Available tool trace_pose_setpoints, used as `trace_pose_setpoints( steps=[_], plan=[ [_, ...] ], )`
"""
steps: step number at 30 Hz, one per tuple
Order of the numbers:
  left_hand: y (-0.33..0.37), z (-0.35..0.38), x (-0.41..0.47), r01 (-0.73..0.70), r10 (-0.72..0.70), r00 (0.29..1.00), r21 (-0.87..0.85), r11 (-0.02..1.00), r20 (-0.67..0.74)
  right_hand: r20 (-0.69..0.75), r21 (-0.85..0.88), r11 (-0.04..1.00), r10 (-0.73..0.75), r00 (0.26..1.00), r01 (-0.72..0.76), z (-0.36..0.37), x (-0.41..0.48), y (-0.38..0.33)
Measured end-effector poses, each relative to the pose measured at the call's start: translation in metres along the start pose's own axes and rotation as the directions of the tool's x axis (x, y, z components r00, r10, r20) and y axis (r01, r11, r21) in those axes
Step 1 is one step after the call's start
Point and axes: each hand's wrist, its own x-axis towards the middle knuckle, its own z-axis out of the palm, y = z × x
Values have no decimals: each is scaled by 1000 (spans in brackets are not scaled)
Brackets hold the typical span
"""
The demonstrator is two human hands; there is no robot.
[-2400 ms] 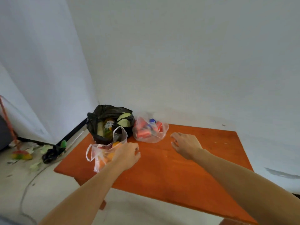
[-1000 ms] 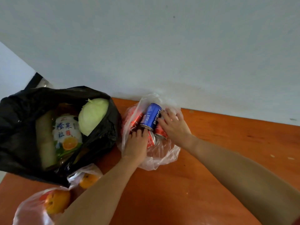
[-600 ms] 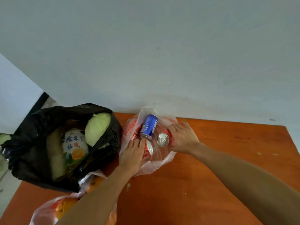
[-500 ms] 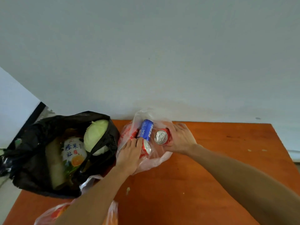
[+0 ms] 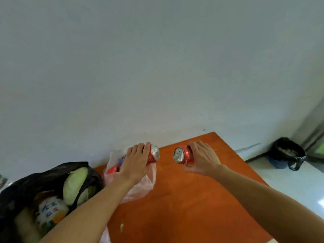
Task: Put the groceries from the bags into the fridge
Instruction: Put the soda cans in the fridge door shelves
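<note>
Far left, the black bag is cut off by the frame, cabbage and a blurred-label carton showing. My left hand wraps one red can above the clear bag, hiding most cans inside. My right hand grips another red can over the orange table

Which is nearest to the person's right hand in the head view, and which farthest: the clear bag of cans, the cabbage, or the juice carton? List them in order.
From the right hand:
1. Clear bag of cans, to its left on the table.
2. Cabbage, farther left, in the black bag.
3. Juice carton, lowest and farthest left in that bag.
</note>
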Motion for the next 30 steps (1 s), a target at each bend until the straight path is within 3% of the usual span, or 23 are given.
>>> trace_pose_setpoints(
  steps=[7,14,22,30],
  plan=[
    [156,-14,27,-375,368,922,-43,926,-125,-27,-171,962,212,977,-214,-77,-164,82],
    [383,-37,6,-675,649,728,-66,735,-219,-80,-310,824,475,876,-475,-172,-386,147],
    [648,-51,-67,-868,819,495,-199,454,-289,-172,-333,551,763,623,-766,-267,-642,191],
    [857,-78,-98,-966,873,237,-199,165,-426,-322,-285,320,856,404,-904,-331,-792,232]
  ],
)
